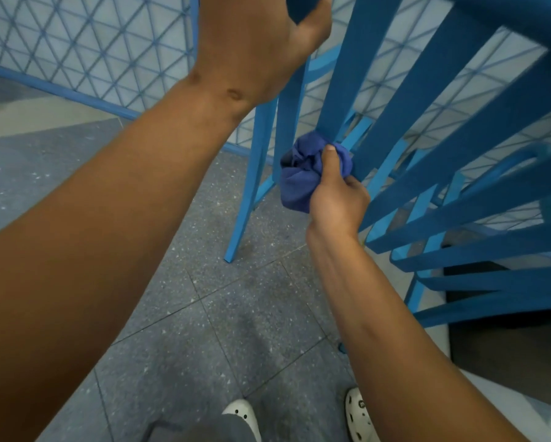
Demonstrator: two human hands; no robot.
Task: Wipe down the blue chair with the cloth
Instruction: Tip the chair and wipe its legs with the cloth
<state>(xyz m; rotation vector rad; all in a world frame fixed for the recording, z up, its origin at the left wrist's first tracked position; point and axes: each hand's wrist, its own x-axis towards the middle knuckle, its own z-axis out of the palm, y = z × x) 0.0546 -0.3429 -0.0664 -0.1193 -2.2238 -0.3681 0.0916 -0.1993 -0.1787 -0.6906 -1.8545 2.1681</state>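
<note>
Two hands on the blue chair (pixel 433 100), cloth at its back slats.
Left hand (pixel 255 49) grips the chair's top rail; right hand (pixel 338 193) clutches the bunched purple cloth (pixel 303 173), pressed against a slat's lower end, above the grey tile floor (pixel 204 307).

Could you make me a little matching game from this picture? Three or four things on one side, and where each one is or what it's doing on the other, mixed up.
Things:
1. left hand
2. right hand
3. cloth
4. white shoes

States:
A. on the grey floor tiles, at the bottom
B. bunched up against a chair slat
C. grips the top of the blue chair
D. holds the cloth

Pairs: 1-C, 2-D, 3-B, 4-A
</note>
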